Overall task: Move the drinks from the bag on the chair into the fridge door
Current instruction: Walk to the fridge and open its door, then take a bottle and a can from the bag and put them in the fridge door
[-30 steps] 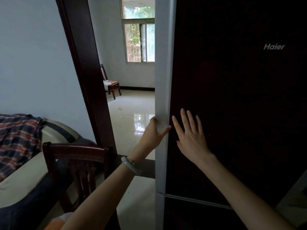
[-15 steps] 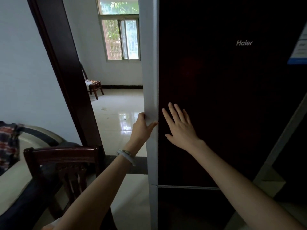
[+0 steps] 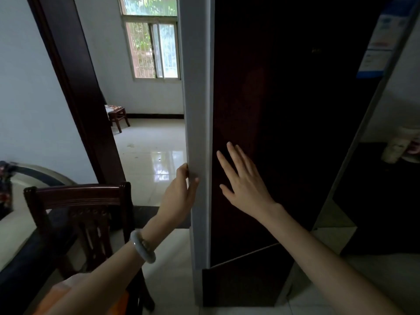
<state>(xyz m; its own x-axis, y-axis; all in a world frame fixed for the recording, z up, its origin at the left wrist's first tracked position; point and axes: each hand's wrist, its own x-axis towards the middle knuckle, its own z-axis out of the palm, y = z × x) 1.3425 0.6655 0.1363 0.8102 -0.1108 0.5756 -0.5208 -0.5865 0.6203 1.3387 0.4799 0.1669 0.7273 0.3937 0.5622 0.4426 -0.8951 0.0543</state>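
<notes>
The tall dark fridge door stands right in front of me, swung slightly out from the lower door below it. My left hand grips its grey left edge, fingers wrapped behind it. My right hand lies flat on the dark front with fingers spread, holding nothing. A dark wooden chair stands at the lower left. Something orange shows below its backrest, mostly hidden by my left arm. No drinks are visible.
A dark door frame opens onto a tiled room with a window and a small wooden chair. A couch with plaid cloth sits at far left. Pale containers stand on a dark surface to the right of the fridge.
The upper fridge door has swung out from the body, its bottom edge now angled away from the lower door. Both hands stayed on it, and my view shifted right.
</notes>
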